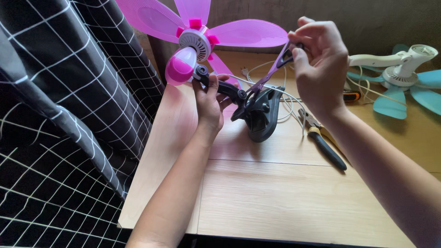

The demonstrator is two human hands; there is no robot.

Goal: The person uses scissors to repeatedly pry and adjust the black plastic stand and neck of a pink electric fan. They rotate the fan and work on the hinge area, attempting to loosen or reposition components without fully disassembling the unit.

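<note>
Pink clip fan [193, 41]: held above the table's left part. Left hand [209, 103] wraps its black arm; right hand [319, 59] fingers pinch purple scissors [271, 71] at the clamp [259, 115].

Risk: blades may nick the white cord [287, 98] or slip towards the left fingers.

Surface: light wood table [275, 197], pliers [324, 144], teal fan [404, 78]; checked curtain [59, 115] left.

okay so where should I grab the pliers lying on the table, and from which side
Grip the pliers by the long dark handles, near the end toward the table's front edge, coming from above. The handles lie flat and bare there, while the jaw end sits among white cords below the right hand.
</note>
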